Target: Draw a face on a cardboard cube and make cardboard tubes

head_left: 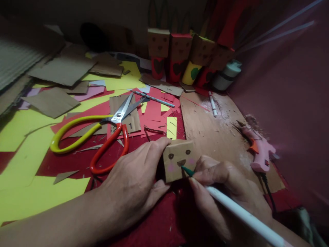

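The small cardboard box [177, 152] sits between the two hands, its drawn face turned toward the near side. The left hand [138, 168] grips it from the left, fingers at the upper corner and thumb by the lower one. The right hand [223, 178] is closed around a white pen [239, 207], pinching it close to its green tip, which points at the lower edge of the drawn mouth. That hand's curled fingers are just beside the box's right side; whether they touch it, I cannot tell.

Red table surface [159, 219] shows between the forearms, on the near side of the box. Beyond the box to the right, a wooden board [205, 133] stretches away, its left edge bordering the paper scraps [154, 113]. The pink glue gun [260, 154] lies at the board's right, near the wall [277, 85]. To the left, open scissors [117, 117] lie close to the left hand. Box-headed figures [158, 44] stand in a row at the far side.
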The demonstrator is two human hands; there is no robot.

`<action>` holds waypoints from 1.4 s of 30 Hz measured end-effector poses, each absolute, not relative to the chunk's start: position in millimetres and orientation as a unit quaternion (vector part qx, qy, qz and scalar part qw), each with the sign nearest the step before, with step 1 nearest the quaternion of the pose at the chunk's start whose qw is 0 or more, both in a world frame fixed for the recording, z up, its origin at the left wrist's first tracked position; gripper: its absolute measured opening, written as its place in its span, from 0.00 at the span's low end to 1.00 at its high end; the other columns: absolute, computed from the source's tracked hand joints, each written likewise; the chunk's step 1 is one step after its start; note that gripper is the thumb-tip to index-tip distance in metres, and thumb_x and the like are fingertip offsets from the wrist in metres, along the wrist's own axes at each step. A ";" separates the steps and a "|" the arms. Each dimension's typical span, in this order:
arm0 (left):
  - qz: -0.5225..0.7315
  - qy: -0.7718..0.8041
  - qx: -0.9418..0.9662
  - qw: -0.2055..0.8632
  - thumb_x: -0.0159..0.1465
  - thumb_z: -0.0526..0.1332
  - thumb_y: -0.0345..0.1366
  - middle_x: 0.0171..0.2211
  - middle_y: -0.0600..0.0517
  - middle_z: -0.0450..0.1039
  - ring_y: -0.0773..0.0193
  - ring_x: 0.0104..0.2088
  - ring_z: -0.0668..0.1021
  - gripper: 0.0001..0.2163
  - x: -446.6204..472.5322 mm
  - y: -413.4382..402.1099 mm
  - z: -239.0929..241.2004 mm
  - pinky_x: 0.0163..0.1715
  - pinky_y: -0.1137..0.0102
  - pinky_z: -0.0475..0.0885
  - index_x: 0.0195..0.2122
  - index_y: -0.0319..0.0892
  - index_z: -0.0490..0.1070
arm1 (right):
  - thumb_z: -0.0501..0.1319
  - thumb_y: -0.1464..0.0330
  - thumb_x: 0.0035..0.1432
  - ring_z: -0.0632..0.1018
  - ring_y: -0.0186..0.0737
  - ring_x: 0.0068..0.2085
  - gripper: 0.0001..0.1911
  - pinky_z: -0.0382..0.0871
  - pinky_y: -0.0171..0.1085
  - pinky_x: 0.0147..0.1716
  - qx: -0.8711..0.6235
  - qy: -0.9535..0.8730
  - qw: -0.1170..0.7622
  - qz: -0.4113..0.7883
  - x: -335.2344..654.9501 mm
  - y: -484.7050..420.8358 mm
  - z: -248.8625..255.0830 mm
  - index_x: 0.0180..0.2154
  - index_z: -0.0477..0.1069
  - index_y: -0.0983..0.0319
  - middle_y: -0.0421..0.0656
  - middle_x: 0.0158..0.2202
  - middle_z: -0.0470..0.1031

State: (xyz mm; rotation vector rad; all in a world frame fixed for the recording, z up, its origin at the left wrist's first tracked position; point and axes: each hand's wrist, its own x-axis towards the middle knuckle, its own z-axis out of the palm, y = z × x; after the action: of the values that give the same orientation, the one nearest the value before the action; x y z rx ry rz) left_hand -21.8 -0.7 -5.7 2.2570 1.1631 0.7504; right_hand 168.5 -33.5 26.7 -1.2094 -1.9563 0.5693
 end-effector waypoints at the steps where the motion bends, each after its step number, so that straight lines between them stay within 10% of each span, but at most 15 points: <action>1: 0.274 0.427 0.826 0.247 0.58 0.61 0.33 0.43 0.49 0.73 0.55 0.40 0.78 0.25 -21.8 -0.4 -5.6 0.38 0.61 0.74 0.56 0.48 0.56 | 0.57 0.76 0.56 0.71 0.34 0.23 0.09 0.68 0.36 0.24 -0.471 -0.765 0.381 0.217 168.0 -33.5 25.3 0.32 0.61 0.56 0.37 0.21 0.68; 42: 0.263 0.402 0.845 0.236 0.57 0.61 0.30 0.46 0.48 0.73 0.55 0.42 0.77 0.28 -23.8 -1.1 -6.3 0.41 0.62 0.74 0.58 0.46 0.54 | 0.59 0.77 0.54 0.71 0.37 0.24 0.10 0.63 0.37 0.20 -0.440 -0.762 0.367 0.302 176.6 -34.7 35.3 0.32 0.64 0.56 0.40 0.23 0.69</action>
State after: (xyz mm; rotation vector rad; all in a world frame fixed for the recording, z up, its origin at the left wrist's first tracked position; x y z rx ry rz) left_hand -23.8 -1.1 -6.3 2.3171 1.1020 0.7203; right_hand 176.6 -34.7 35.3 -1.1297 -1.9588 0.7758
